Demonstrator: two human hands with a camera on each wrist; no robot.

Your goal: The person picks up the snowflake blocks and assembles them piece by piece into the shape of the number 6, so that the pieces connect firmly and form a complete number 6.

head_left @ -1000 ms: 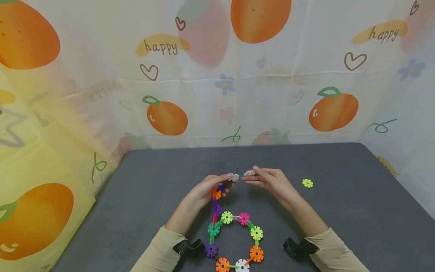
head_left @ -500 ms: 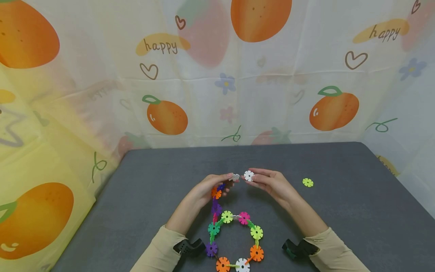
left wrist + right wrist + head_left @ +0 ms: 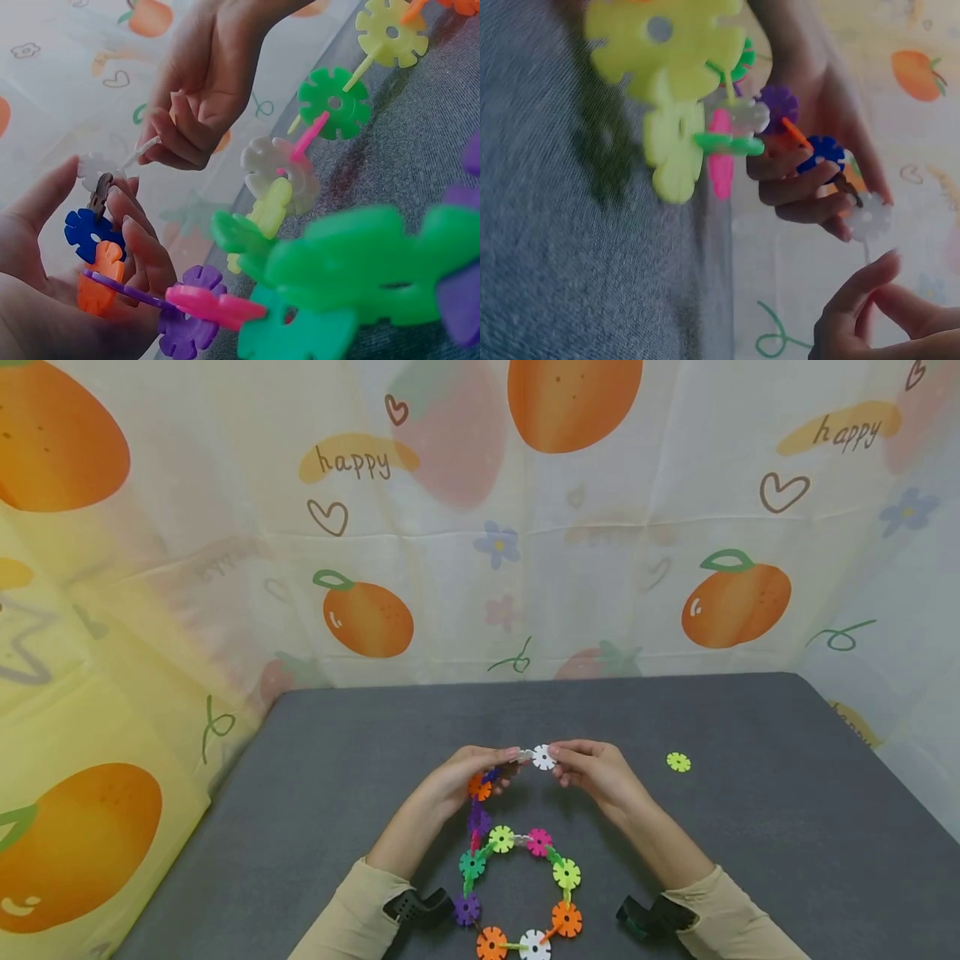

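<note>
Between thumb and fingers, my left hand point(image 3: 453, 779) pinches a white notched disc point(image 3: 94, 169) at the end of a chain of snowflake discs. A brown disc point(image 3: 100, 195), a blue disc point(image 3: 91, 235) and an orange disc point(image 3: 103, 281) follow it across the palm. My right hand point(image 3: 600, 774) pinches a second white snowflake disc point(image 3: 543, 757). Seen edge-on in the left wrist view, that disc meets the first one's rim at an angle; how deep their slots engage I cannot tell. The chain runs down past a purple disc point(image 3: 478, 821) to a closed ring of colourful discs on the table.
A single lime-yellow disc point(image 3: 678, 762) lies on the dark grey table point(image 3: 787, 827), to the right of my right hand. The ring, with an orange disc point(image 3: 567, 919) on its right side, lies between my forearms. A fruit-printed cloth point(image 3: 450, 610) hangs behind the table.
My right hand has turned its white disc from nearly edge-on to face-on and moved it left against the white disc in my left hand. The left hand stays almost still.
</note>
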